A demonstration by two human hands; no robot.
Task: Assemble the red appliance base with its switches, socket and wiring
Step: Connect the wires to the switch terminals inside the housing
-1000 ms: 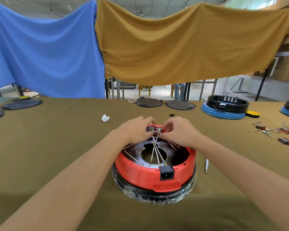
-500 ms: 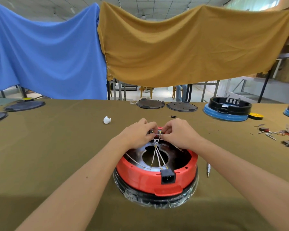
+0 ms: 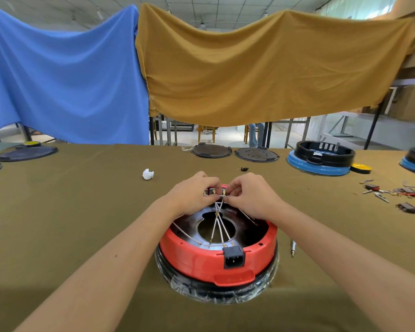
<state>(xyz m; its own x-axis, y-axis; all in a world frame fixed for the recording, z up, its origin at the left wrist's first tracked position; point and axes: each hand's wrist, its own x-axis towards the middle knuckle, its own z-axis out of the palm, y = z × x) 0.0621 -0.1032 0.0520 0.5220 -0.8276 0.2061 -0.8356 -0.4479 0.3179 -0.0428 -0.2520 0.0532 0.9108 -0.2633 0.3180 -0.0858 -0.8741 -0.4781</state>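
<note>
The red appliance base sits upside down on the olive table, wrapped in clear film at its lower rim. A black power socket is set in its near wall. White wires run from the socket side across the central hole to the switches at the far rim. My left hand and my right hand meet over those switches, each pinching a white wire end beside the terminals. The fingertips hide most of the switches.
A screwdriver lies right of the base. Loose switches and wires are scattered at the far right. A white crumpled piece lies behind left. Two dark round lids and a blue-rimmed black base stand at the back.
Both hands stay at the far rim with only small finger movements on the wires. The camera has tilted slightly, so the base sits lower in view.
</note>
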